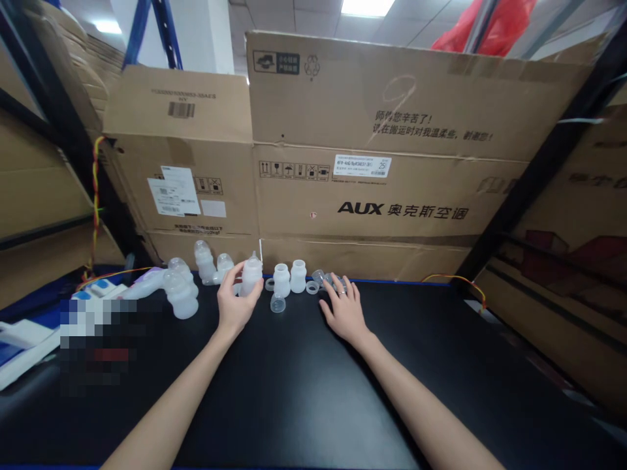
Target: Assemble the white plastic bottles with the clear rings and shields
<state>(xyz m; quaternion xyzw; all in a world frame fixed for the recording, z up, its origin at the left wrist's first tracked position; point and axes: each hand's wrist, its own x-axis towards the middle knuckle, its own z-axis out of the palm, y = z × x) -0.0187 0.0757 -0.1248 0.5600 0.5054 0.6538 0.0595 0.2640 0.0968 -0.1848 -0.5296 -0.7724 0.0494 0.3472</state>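
Note:
My left hand (236, 301) is wrapped around a translucent white bottle with a teat on top (251, 274), which stands upright on the black table (304, 385). My right hand (344, 311) lies flat with fingers spread, its fingertips on small clear caps and rings (329, 279). Between the hands stand two open bottle bodies (290, 277), with a clear cap (277, 303) and a ring (269, 284) beside them. Several more bottles (182, 290) lie in a loose group to the left of my left hand.
Large cardboard boxes (382, 176) form a wall right behind the bottles. A dark shelf post (539, 176) slants down at the right. White and blue devices (29, 336) with a red-yellow twisted wire (96, 202) sit at the left edge.

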